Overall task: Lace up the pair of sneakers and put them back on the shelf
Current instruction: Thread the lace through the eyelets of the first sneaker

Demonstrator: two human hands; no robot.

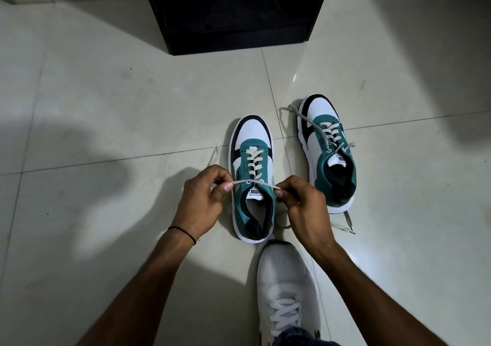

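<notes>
Pale glossy tiles [106, 106] make the floor on which everything is placed. To the left of the left-hand fingers, a loose end of the lace [215, 150] is seen lying on the tile, running away from the hand. The left hand [203, 199] is closed in a pinch: its fingers [228, 186] are pressed on the left part of the lace, just beside the top eyelets. A thin black band [183, 232] is worn on the left wrist.

Between the fingers of both hands the left sneaker [252, 180] is found, green, white and black, standing flat on the floor with its toe pointing away from the person. Its lace is crossed through all the eyelets and is stretched tight from one pinch to the other, over the tongue.

The right hand [300, 202] is closed in the same way, and its fingers [279, 192] are holding the right part of the lace, touching it just beside the collar of the shoe. Below this hand, a white shoe [285, 287] worn on the person's foot is seen, close to the heel of the left sneaker.

To the right of the right-hand fingers and a little farther away, the right sneaker [328, 154] is standing apart from the first one, laced but not tied, with its ends lying loose on the floor. Beyond the fingers, at the top, a dark shelf [233, 10] is placed on the floor.
</notes>
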